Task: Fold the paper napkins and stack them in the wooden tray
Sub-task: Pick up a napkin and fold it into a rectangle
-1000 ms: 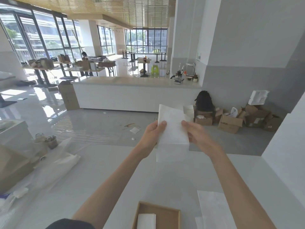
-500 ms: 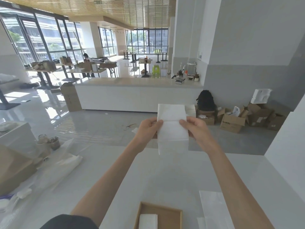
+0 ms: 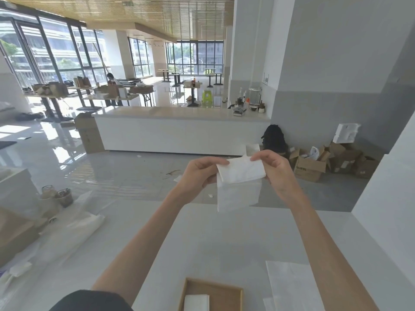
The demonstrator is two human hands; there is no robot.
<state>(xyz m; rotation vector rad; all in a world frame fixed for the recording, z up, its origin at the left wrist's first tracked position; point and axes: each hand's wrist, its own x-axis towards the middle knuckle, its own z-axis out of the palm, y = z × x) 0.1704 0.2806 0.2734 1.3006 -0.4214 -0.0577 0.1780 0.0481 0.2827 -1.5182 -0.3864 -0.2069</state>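
Note:
I hold a white paper napkin (image 3: 239, 182) in the air above the white table, at arm's length. Its top half is bent over toward me across the lower half. My left hand (image 3: 198, 175) pinches the napkin's left edge and my right hand (image 3: 272, 167) pinches its right edge. Near the bottom edge of the view lies the wooden tray (image 3: 226, 290) with one folded napkin (image 3: 196, 302) in its left part. To the tray's right, flat unfolded napkins (image 3: 292, 286) lie on the table.
The white table (image 3: 213, 239) runs forward to an edge. At its left side lie clear plastic bags (image 3: 67, 230), brown cardboard (image 3: 15, 232) and two small jars (image 3: 57, 194). A white wall (image 3: 386, 209) borders the right. Beyond are a counter and boxes on the floor.
The napkin's top half, upright a second ago, has come down over the lower half. Both hands stayed on its side edges and turned slightly.

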